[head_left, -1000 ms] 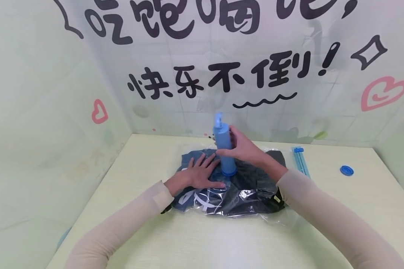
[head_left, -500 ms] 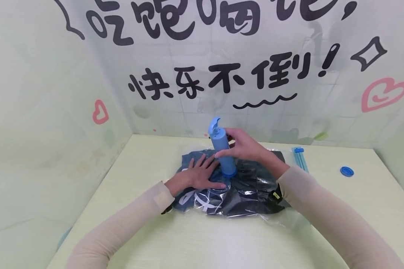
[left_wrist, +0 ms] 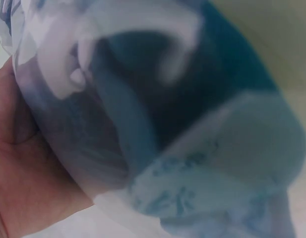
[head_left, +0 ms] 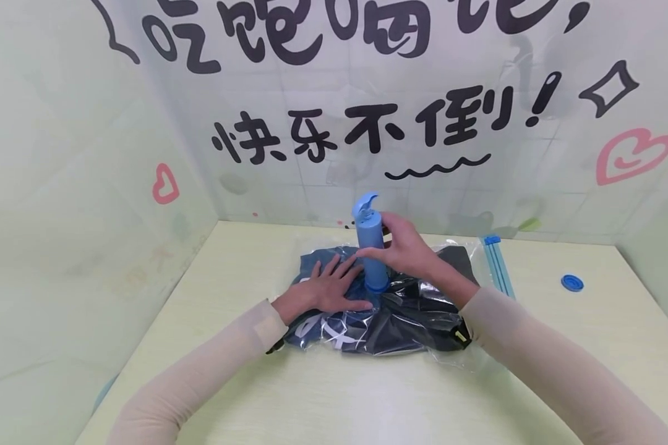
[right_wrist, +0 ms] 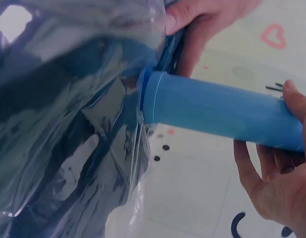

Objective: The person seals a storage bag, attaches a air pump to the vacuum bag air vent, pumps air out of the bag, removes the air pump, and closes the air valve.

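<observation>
A clear plastic storage bag (head_left: 406, 327) holding dark folded clothes lies flat on the table. On its middle stands a blue hand pump (head_left: 374, 269), its base against the bag's valve area and its top flap raised. My right hand (head_left: 405, 247) grips the pump's body from the right, with the thumb across the front and fingers behind. Spread flat, my left hand (head_left: 329, 292) presses on the bag just left of the pump. In the right wrist view the pump (right_wrist: 217, 106) meets the wrinkled film, while the left wrist view is blurred by film close up.
Along the bag's right edge runs a blue zip strip (head_left: 500, 269) with a slider (head_left: 492, 240). A round blue cap (head_left: 572, 283) lies on the table (head_left: 367, 402) farther right. A printed curtain (head_left: 312, 198) closes off the back.
The pump leaned left half a second ago and now stands more upright. My right hand moved with it; my left stayed put. The bag's right part has shifted slightly, with more of the zip strip showing.
</observation>
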Available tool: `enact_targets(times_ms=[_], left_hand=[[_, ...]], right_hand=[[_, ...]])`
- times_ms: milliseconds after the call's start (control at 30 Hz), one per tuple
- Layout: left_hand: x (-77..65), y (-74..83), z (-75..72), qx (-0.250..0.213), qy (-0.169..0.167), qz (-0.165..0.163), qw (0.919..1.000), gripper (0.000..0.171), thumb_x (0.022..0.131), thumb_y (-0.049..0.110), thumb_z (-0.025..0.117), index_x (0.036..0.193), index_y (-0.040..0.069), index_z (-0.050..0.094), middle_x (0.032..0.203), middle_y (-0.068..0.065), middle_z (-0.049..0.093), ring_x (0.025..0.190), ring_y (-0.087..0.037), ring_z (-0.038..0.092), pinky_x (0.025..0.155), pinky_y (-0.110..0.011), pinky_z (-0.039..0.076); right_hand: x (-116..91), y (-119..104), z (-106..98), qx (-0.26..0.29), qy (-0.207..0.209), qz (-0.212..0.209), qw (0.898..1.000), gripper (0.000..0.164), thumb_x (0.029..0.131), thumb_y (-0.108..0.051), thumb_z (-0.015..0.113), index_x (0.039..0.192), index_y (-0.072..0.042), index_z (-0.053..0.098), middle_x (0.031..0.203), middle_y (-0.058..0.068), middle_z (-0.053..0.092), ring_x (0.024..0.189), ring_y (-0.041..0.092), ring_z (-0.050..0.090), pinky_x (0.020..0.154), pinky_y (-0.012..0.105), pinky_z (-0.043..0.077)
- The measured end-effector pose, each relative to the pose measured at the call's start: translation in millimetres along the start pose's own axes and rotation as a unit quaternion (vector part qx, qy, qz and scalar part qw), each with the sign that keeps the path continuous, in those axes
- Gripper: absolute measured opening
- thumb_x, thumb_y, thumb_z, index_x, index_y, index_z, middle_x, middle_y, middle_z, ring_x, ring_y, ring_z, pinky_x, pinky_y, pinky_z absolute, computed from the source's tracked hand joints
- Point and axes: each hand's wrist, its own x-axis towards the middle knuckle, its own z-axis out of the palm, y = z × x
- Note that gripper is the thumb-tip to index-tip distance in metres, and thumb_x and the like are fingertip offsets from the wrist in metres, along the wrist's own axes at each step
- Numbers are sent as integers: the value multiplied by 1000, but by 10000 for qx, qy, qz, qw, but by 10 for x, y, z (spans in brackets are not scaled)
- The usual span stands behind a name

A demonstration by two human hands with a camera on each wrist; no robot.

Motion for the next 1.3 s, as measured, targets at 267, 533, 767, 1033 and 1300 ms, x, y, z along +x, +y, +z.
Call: enact_targets(times_ms=[267,533,767,1033,1300], left_hand=[[-2,-7,23,-15,31,98,9999,94,94,76,44,165,22,14,170,-1,-2,152,-35,-6,115,-66,3],[-19,-19,25,-15,55,92,9999,99,92,78,46,166,23,12,170,-1,-3,152,-35,-6,115,-65,3],[-8,-51,-63,-425,268,388,9980,102,91,75,52,165,18,12,170,-7,4,152,-40,-1,113,-68,4],[41,50,-363,-3430,1524,1632,9124,90,91,28,79,158,3,24,155,-16,39,140,-30,40,110,-50,36],[173,351,-572,-5139,2431,1875,8010,70,93,11,74,151,5,35,144,-16,50,127,-24,53,99,-42,47]], right_hand=[[-57,-64,73,-331,378,454,9977,65,88,-26,84,138,1,51,128,17,60,110,34,63,87,51,54],[18,-41,-84,196,-199,417,9987,62,92,-18,79,140,1,47,132,19,57,117,37,59,93,52,51],[19,-35,-249,629,-480,417,9960,65,93,-11,76,145,4,40,137,22,53,124,40,55,99,54,47],[40,-91,-371,775,-806,125,9936,66,93,-10,76,147,3,40,139,20,52,125,39,54,102,56,44],[22,-166,-439,385,-686,-45,9969,55,97,-9,71,143,5,43,135,21,54,122,39,56,99,55,46]])
